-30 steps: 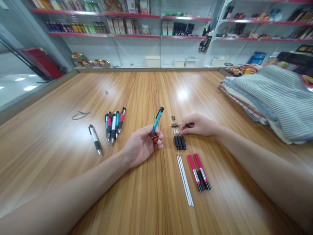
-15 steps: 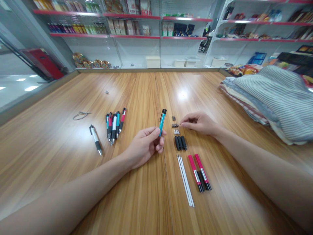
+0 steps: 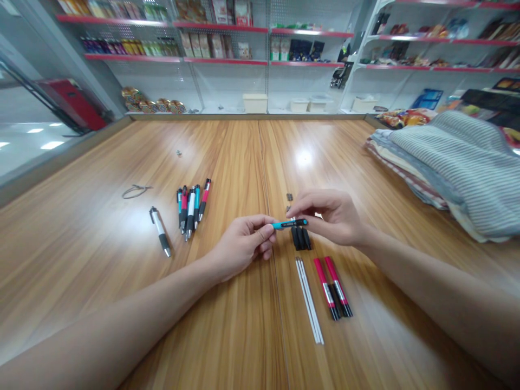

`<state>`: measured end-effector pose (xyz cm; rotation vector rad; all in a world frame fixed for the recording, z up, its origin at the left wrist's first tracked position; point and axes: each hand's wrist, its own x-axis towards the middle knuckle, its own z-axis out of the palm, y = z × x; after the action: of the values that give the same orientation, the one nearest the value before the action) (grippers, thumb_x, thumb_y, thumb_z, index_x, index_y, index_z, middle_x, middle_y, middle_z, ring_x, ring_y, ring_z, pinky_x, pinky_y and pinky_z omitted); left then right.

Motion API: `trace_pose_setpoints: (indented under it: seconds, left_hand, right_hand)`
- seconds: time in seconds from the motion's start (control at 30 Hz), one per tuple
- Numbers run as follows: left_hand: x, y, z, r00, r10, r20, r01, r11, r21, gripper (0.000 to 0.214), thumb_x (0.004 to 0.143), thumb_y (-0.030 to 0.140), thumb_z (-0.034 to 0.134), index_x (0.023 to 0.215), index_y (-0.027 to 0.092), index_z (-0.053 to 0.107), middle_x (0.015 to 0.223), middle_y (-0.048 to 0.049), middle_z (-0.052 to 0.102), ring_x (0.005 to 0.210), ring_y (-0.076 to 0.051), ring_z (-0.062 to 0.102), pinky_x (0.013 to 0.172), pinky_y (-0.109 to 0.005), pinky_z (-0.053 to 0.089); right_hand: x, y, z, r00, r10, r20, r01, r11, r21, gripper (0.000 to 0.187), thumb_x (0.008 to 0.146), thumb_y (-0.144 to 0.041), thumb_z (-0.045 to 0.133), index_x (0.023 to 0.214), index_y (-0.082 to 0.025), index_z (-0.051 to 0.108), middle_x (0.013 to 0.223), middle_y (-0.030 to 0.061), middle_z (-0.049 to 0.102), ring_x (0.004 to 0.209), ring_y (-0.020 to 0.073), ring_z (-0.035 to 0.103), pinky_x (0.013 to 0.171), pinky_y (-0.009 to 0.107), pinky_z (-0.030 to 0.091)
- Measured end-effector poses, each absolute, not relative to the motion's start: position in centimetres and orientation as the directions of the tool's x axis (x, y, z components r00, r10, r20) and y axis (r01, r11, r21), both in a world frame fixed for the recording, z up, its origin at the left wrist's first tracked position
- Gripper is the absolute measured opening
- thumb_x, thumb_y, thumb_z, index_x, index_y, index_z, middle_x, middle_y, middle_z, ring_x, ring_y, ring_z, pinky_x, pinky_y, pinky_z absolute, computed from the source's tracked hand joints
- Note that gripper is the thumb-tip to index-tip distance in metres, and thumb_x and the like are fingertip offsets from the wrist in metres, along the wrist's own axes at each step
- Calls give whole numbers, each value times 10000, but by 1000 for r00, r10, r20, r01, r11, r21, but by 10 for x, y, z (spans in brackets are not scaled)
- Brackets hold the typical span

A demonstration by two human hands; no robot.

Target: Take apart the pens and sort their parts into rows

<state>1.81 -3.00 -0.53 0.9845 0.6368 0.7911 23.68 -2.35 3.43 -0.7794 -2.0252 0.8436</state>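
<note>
My left hand (image 3: 248, 241) pinches a teal pen barrel (image 3: 281, 225) with a black clip end, held nearly level above the table. My right hand (image 3: 331, 216) is curled around the black end, its thumb against the tip; whether a small part is also in its fingers is hidden. Beneath it lie several black rubber grips (image 3: 300, 238) and small metal parts (image 3: 289, 197), some of them covered by the fingers. Nearer me are white refills (image 3: 309, 300) and two red pen barrels (image 3: 331, 287) with black ends, side by side.
Several assembled pens (image 3: 190, 211) lie in a group at the left. A white pen (image 3: 160, 231) and a thin grey loop (image 3: 137, 190) lie further left. Folded cloths (image 3: 455, 168) are stacked on the right. Stocked shelves (image 3: 223, 60) stand behind the table.
The teal barrel has tipped from upright to nearly level, its black end pointing right. My right hand has moved left and nearer from the small metal parts to that end.
</note>
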Motion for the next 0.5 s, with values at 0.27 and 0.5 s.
trace_pose_setpoints:
  seconds: [0.27, 0.5]
  left_hand:
    - [20, -31, -4, 537, 834, -129, -270, 315, 910, 195, 858, 316, 663, 906, 132, 620, 695, 19, 520, 483, -39, 416, 466, -195, 345]
    - [16, -33, 0, 600, 780, -178, -70, 273, 959, 355, 938, 436, 509, 747, 138, 540, 608, 22, 481, 434, -25, 324, 418, -179, 210]
  right_hand:
    - [235, -18, 18, -325, 825, 463, 386, 563, -731, 229, 879, -374, 635, 880, -163, 725, 706, 47, 682, 578, 121, 575, 514, 254, 429]
    - [238, -15, 9, -319, 834, 451, 399, 550, -734, 270, 899, -394, 604, 869, -152, 720, 597, 21, 624, 513, 110, 535, 474, 244, 402]
